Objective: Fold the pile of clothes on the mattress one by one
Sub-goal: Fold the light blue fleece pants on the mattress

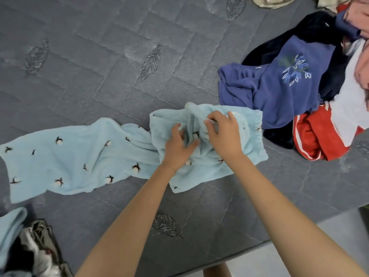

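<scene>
1. While the right hand (223, 134) pinches a ridge of the blue trousers (79, 162) near the mattress's (99, 56) front edge, the left hand's (177, 148) curled fingers grip bunched cloth.
2. Likely risk: the bunched waist may fold in crooked and lumpy.

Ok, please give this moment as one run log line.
item: light blue garment | left hand: grips bunched end | right hand: pinches a fold | clothes pile: at right | on: mattress

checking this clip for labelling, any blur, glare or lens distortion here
Head view: soft even light, no glare; the mattress quilt lines bow from the wide lens; left hand and right hand on the light blue garment look slightly soft; pink cloth in the top right corner is blurred.
</scene>
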